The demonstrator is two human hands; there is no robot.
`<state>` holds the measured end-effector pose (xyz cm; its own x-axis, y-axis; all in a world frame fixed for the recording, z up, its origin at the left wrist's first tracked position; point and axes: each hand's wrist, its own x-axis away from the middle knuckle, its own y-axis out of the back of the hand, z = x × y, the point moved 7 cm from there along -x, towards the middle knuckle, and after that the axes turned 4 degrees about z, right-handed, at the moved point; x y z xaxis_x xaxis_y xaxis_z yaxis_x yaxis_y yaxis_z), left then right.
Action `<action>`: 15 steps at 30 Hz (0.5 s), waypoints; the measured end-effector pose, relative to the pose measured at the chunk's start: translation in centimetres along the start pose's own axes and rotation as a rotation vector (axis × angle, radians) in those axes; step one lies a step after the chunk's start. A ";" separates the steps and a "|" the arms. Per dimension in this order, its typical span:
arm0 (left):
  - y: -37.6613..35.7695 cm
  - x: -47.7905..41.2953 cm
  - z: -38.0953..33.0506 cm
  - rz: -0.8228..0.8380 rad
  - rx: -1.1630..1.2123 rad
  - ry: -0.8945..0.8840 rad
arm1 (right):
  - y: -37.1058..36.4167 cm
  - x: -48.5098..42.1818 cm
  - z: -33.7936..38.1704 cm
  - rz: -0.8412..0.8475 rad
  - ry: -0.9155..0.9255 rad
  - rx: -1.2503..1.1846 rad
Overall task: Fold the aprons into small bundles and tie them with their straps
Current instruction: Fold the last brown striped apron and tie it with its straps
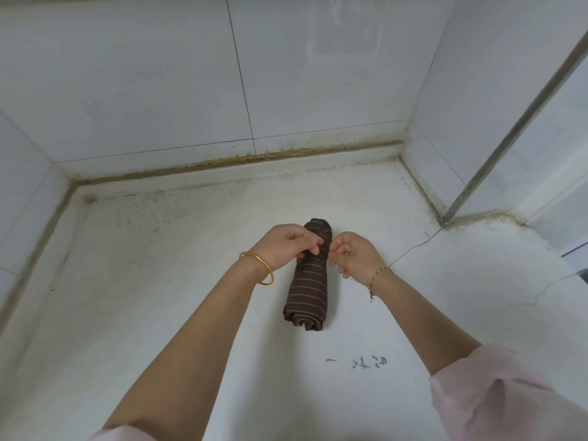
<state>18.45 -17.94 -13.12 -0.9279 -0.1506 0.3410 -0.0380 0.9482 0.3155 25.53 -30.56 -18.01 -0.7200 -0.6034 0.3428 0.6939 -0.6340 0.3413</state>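
We find the task at its tying step: one brown striped apron (307, 281) is already rolled into a tight bundle and lies on the white counter (159, 297), its long axis running from 12 to 6 o'clock, a little past the middle of the view. The strap (322, 241) crosses the bundle's upper third, where a knot appears to be forming. The left hand (284, 246) sits at 9 o'clock of that wrap, touching the bundle, fingers curled and pinching the strap against the cloth. The right hand (351, 256) sits at 3 o'clock, just beside the bundle, fingers curled with thumb and forefinger tips pressed together at the cloth's edge; we judge that they hold the other strap end, though the end itself is too small to confirm. The lower two thirds of the roll, down to its 6 o'clock end, lie free of both hands. We judge the knot not yet drawn tight. The next move calls for pulling the two ends apart, towards 9 and 3 o'clock, with even tension while the roll stays flat, so that the wrap bites without loosening the fold. We see no other apron. A gold bangle (258, 269) rides the left wrist and a thin cord bracelet (378, 275) the right
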 end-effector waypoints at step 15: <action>-0.9 -1.4 1.7 -0.158 0.003 -0.136 | -0.4 -0.1 0.9 0.052 0.039 -0.157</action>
<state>19.14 -18.14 -15.35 -0.9520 -0.2583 0.1645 -0.1877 0.9166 0.3531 25.31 -29.86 -17.38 -0.6851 -0.6538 0.3212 0.7222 -0.6672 0.1823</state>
